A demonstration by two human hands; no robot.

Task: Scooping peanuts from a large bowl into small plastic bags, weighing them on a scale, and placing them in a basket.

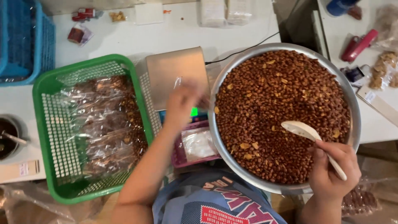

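My right hand (331, 170) grips a pale plastic spoon (302, 130) whose bowl rests on the roasted peanuts (282, 103) filling a big round metal basin (354, 103). My left hand (182, 101) is blurred over a metal weighing scale (170, 70), beside the basin's left rim, and pinches a small clear plastic bag (179, 81). A green plastic basket (45, 87) to the left holds several clear bags packed with peanuts (110, 124). A small pink basket (180, 155) with empty clear bags sits under my left forearm.
A blue basket (29, 41) stands at the back left, a dark pot with a spoon (8, 137) at the left edge. Small wrappers lie on the white table (124, 37). To the right are a red tool (358, 43) and bagged snacks (383, 68).
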